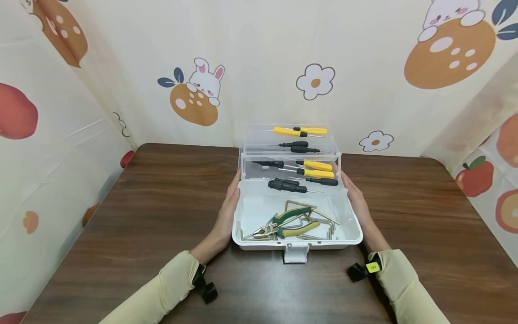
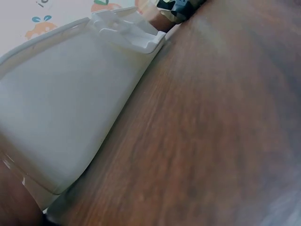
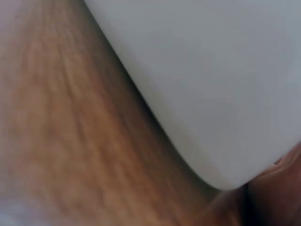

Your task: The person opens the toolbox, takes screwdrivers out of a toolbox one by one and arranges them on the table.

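A white toolbox (image 1: 297, 245) stands on the table with its tiered trays (image 1: 283, 155) raised at the back. In the head view my left hand (image 1: 220, 220) lies along its left side, fingers pointing away from me. My right hand (image 1: 361, 211) rests likewise against the right side; some fingertips are hidden behind the box. Inside the bottom lie pliers (image 1: 289, 225) with green and yellow handles, over several hex keys (image 1: 317, 222). Screwdrivers with yellow handles (image 1: 317, 165) and black handles (image 1: 289, 186) sit in the trays. A white latch (image 1: 296, 254) hangs down in front.
The dark wooden table (image 1: 170, 198) spreads out on both sides of the box. Behind it hangs a patterned curtain (image 1: 263, 67), close to the raised trays. A black wrist camera (image 1: 209, 292) hangs by the left sleeve, another camera (image 1: 357, 272) by the right.
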Available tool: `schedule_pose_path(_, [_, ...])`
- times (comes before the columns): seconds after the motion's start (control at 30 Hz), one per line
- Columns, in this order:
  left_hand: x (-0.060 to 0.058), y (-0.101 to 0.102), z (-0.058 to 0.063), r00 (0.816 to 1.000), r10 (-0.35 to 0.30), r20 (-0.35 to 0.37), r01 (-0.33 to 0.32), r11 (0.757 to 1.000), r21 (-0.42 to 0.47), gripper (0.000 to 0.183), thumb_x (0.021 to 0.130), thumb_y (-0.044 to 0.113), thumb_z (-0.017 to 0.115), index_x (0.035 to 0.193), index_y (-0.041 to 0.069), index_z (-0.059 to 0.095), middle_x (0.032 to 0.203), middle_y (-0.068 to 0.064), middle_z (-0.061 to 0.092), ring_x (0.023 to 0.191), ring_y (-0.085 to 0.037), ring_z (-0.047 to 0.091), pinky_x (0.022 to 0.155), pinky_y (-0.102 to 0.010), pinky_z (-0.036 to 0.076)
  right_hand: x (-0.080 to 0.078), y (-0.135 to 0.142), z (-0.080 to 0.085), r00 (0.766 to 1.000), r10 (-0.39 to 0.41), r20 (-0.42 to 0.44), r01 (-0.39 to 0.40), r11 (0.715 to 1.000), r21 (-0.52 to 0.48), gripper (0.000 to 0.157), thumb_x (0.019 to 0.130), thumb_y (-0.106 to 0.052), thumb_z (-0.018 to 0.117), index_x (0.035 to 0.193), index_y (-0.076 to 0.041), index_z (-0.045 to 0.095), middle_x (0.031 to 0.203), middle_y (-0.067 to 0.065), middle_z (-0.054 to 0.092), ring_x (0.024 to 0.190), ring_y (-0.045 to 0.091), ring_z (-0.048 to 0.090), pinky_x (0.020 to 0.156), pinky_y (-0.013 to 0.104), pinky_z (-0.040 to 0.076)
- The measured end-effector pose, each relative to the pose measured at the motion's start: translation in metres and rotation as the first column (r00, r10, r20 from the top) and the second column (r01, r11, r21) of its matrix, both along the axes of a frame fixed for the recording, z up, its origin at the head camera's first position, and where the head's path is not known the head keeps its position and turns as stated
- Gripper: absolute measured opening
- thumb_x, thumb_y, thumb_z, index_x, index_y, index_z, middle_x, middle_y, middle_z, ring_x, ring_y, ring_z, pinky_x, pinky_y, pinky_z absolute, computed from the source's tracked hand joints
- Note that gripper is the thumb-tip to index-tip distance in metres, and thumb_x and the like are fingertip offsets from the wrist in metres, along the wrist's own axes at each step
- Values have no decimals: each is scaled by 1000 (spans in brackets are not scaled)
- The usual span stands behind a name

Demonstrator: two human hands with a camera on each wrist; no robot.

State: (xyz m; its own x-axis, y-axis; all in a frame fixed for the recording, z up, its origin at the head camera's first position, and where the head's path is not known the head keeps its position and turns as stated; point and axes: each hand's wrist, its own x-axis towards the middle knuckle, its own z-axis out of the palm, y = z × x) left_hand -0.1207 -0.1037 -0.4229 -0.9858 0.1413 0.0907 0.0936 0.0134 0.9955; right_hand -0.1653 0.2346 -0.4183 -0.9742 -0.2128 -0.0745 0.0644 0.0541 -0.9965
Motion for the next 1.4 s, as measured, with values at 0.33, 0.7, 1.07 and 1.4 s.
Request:
schedule_pose_path(0.33, [11,-2,-2,1000,-30,-4,30,996,86,57,114,33,21,169,26,9,177,5,6,163,-19,4,130,-54,2,23,-2,-3,1000,12,-29,-14,999,-42,64,113,-51,26,169,-23,14,178,-2,9,164,21,9,114,10,34])
schedule_pose_path(0.7, [34,-8,-2,999,-53,14,51,994,95,57,114,33,21,169,25,8,177,3,5,162,-20,4,129,-55,2,51,-5,-6,998,27,-62,-28,999,-20,60,113,-49,21,169,-27,14,178,-1,9,160,13,17,108,7,35])
schedule_pose_path(1.07, [48,-8,-2,1000,-12,9,11,996,87,56,114,31,23,167,14,17,169,-16,20,154,-30,19,125,-52,13,60,-5,-7,990,45,-133,-57,995,-84,57,115,-38,21,169,-20,14,176,3,16,142,-12,39,110,11,40])
schedule_pose_path(1.4, [46,-7,-2,998,14,54,-19,996,88,54,113,33,25,163,10,25,160,-17,38,144,-26,37,113,-22,33,59,-4,-7,988,16,-150,-25,998,-59,57,115,-37,23,168,-17,20,174,5,24,138,-9,46,106,14,46])
